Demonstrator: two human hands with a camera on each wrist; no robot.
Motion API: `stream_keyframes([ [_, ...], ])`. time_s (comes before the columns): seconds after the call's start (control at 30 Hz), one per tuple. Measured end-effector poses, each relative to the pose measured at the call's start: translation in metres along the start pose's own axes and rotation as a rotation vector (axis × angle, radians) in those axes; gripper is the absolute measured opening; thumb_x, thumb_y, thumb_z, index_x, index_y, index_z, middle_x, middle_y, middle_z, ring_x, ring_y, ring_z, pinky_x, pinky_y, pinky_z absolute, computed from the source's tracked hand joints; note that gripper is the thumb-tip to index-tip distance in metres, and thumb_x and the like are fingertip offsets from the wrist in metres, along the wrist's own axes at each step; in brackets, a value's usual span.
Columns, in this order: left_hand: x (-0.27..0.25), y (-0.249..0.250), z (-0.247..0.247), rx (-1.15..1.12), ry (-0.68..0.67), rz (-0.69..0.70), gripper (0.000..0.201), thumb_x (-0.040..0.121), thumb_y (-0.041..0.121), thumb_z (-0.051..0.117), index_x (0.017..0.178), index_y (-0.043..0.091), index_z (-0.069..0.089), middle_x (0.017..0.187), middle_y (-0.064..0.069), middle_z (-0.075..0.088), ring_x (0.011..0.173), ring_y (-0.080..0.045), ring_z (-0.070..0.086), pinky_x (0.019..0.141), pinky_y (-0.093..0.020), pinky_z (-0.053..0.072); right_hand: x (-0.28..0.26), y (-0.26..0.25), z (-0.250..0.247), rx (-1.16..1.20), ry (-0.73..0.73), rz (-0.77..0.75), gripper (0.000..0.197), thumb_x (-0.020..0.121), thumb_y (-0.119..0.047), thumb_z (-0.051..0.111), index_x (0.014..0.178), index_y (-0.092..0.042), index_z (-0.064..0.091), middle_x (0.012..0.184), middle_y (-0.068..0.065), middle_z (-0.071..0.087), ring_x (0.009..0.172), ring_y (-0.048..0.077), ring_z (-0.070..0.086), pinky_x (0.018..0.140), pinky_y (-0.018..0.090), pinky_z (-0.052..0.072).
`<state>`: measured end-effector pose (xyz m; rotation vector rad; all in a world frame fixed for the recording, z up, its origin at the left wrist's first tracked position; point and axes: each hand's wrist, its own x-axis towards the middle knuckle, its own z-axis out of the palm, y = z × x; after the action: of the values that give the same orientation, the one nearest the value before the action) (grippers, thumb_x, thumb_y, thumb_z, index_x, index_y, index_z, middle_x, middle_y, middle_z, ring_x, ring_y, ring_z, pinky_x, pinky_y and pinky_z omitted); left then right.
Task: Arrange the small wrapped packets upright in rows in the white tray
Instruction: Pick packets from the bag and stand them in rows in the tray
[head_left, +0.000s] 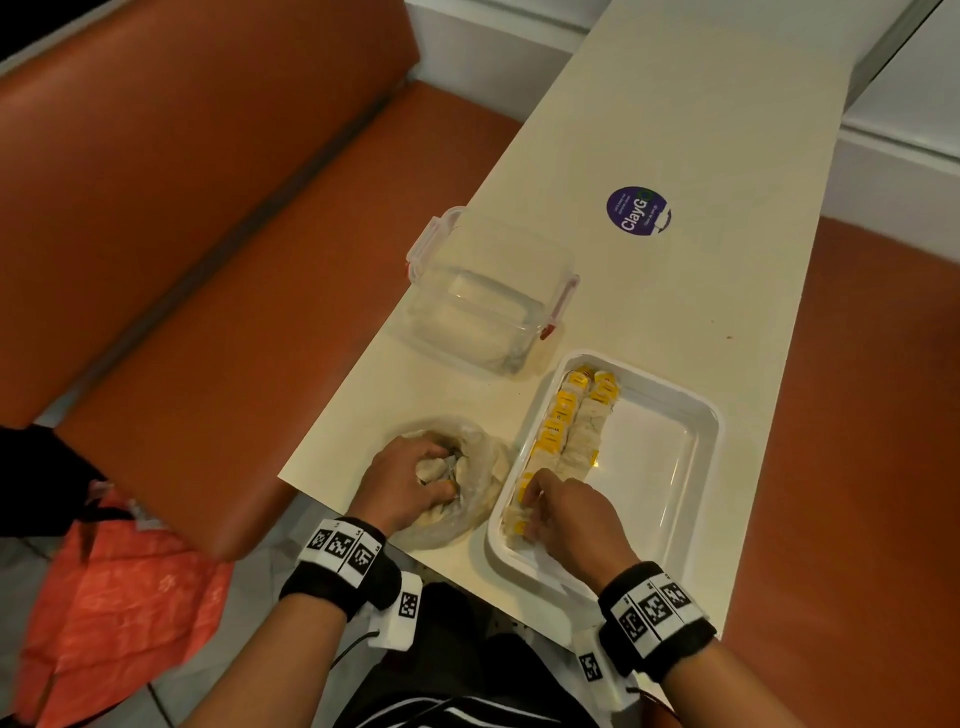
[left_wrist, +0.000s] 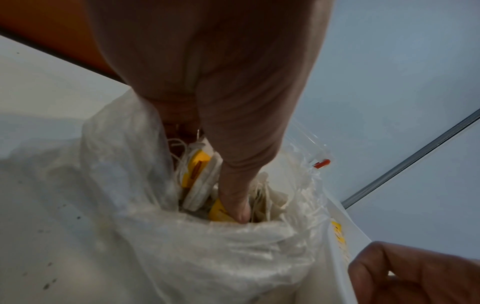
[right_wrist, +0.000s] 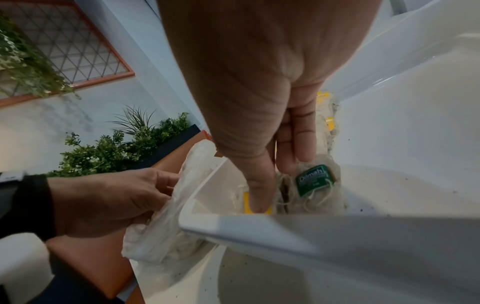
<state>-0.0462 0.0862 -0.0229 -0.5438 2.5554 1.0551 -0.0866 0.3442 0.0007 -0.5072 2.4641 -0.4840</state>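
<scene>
progress: two rows of packets (head_left: 569, 431) stand along tray (head_left: 691, 415) left wall, rest bare | my left hand (head_left: 402, 486) fingers curl on packets in bag (head_left: 467, 499) | right hand (head_left: 566, 514) pinches one at row's near end | many left

Black wristbands (head_left: 347, 570) bearing white square-coded tags, cabled.

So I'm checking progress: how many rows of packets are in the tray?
2. One row runs along the tray's left wall, the other right beside it. The right hand covers their near ends, so more may be hidden.
</scene>
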Motion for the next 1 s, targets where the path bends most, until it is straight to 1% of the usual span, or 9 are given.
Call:
stream_keyframes([
  [0.07, 0.0, 0.0, 0.001, 0.005, 0.001, -0.006, 0.053, 0.074, 0.038, 0.091, 0.124, 0.032, 0.073, 0.131, -0.001, 0.063, 0.121, -0.022, 0.06, 0.097, -0.032, 0.045, 0.001, 0.002, 0.002, -0.018, 0.022, -0.019, 0.03, 0.085, -0.034, 0.076, 0.106, -0.032, 0.055, 0.097, -0.009, 0.063, 0.086, 0.015, 0.058, 0.072, 0.032, 0.049],
  [0.17, 0.0, 0.0, 0.002, 0.012, 0.008, -0.013, 0.055, 0.074, 0.042, 0.09, 0.125, 0.031, 0.072, 0.132, 0.0, 0.063, 0.12, -0.021, 0.06, 0.095, -0.03, 0.044, -0.001, 0.005, 0.008, -0.052, 0.068, -0.076, 0.033, 0.079, -0.039, 0.081, 0.102, -0.033, 0.059, 0.099, -0.012, 0.057, 0.089, 0.012, 0.048, 0.069, 0.028, 0.041],
  [0.3, 0.001, 0.001, 0.004, 0.014, 0.015, -0.019, 0.056, 0.073, 0.047, 0.089, 0.124, 0.033, 0.071, 0.131, 0.002, 0.063, 0.121, -0.019, 0.06, 0.094, -0.03, 0.043, 0.0, 0.006, 0.014, -0.046, 0.047, -0.147, 0.029, 0.081, -0.041, 0.081, 0.104, -0.036, 0.065, 0.102, -0.013, 0.053, 0.098, 0.013, 0.05, 0.074, 0.031, 0.048],
  [0.53, 0.001, 0.007, 0.006, 0.012, 0.025, -0.015, 0.053, 0.077, 0.043, 0.088, 0.125, 0.03, 0.07, 0.132, 0.0, 0.063, 0.123, -0.02, 0.059, 0.095, -0.029, 0.043, 0.004, 0.011, 0.016, -0.049, 0.069, -0.14, 0.026, 0.084, -0.045, 0.076, 0.108, -0.037, 0.068, 0.098, -0.015, 0.05, 0.098, 0.014, 0.052, 0.069, 0.027, 0.037],
  [0.63, 0.001, 0.006, 0.007, 0.015, 0.024, -0.015, 0.054, 0.076, 0.044, 0.088, 0.125, 0.031, 0.07, 0.133, 0.001, 0.063, 0.122, -0.019, 0.059, 0.095, -0.029, 0.043, 0.005, 0.012, 0.017, -0.047, 0.076, -0.145, 0.03, 0.083, -0.046, 0.075, 0.111, -0.037, 0.067, 0.099, -0.015, 0.049, 0.098, 0.013, 0.052, 0.069, 0.026, 0.036],
  [0.8, 0.004, 0.005, 0.009, 0.037, 0.026, -0.013, 0.049, 0.078, 0.04, 0.088, 0.123, 0.03, 0.072, 0.13, 0.001, 0.064, 0.121, -0.02, 0.059, 0.093, -0.029, 0.042, 0.004, 0.014, 0.018, -0.021, 0.054, -0.179, 0.029, 0.086, -0.04, 0.075, 0.115, -0.038, 0.069, 0.105, -0.013, 0.056, 0.101, 0.014, 0.052, 0.073, 0.029, 0.044],
  [0.87, 0.005, 0.005, 0.009, 0.031, 0.03, -0.017, 0.044, 0.08, 0.036, 0.088, 0.12, 0.03, 0.073, 0.126, 0.002, 0.065, 0.119, -0.019, 0.061, 0.092, -0.028, 0.042, 0.003, 0.018, 0.017, 0.017, 0.081, -0.184, 0.028, 0.086, -0.035, 0.078, 0.113, -0.038, 0.072, 0.104, -0.014, 0.059, 0.099, 0.013, 0.053, 0.075, 0.03, 0.047],
  [0.93, 0.005, 0.005, 0.009, 0.014, 0.035, -0.03, 0.041, 0.079, 0.033, 0.088, 0.118, 0.032, 0.074, 0.123, 0.004, 0.063, 0.115, -0.018, 0.061, 0.09, -0.028, 0.042, 0.002, 0.025, 0.014, 0.071, 0.12, -0.15, 0.027, 0.084, -0.029, 0.08, 0.11, -0.035, 0.076, 0.103, -0.012, 0.062, 0.097, 0.013, 0.055, 0.077, 0.029, 0.049],
  [1.0, 0.005, 0.006, 0.009, 0.027, 0.028, -0.022, 0.043, 0.078, 0.036, 0.088, 0.119, 0.035, 0.074, 0.122, 0.005, 0.062, 0.114, -0.016, 0.06, 0.09, -0.028, 0.041, 0.0, 0.032, 0.011, 0.105, 0.16, -0.118, 0.023, 0.083, -0.024, 0.081, 0.105, -0.031, 0.078, 0.103, -0.01, 0.065, 0.097, 0.014, 0.057, 0.078, 0.03, 0.051],
])
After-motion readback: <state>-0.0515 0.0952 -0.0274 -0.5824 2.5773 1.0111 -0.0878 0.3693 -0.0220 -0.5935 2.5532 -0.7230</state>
